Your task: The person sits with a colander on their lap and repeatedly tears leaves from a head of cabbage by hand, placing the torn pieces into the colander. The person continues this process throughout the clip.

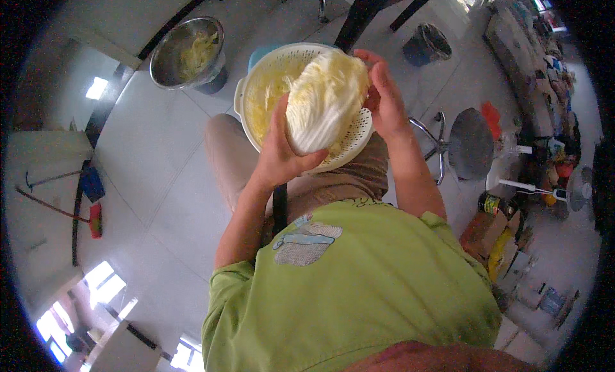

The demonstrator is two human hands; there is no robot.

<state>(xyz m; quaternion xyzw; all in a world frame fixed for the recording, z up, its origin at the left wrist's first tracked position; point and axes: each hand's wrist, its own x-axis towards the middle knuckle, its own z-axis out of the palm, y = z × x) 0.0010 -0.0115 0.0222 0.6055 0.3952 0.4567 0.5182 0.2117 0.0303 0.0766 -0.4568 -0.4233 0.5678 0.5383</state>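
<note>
A napa cabbage head [326,100], white at its base and pale yellow at the leaf tips, is held up between both hands. My left hand [283,151] cups its lower left side, thumb near the base. Around the upper right side curl the fingers of my right hand [384,100], partly hidden behind the cabbage. Below it is a cream plastic colander [358,141] with a perforated wall, close to my knees. Yellow cabbage leaves [262,100] lie in the colander's left part; the held cabbage hides its middle.
Ahead to the left, a steel bowl [163,69] with leaf scraps sits on a dark bin. A lined waste bin [426,45] and a round stool [471,144] stand to the right. Black table legs [365,16] rise ahead. Cardboard boxes [485,232] lie at right, a broom and dustpan [92,184] at left.
</note>
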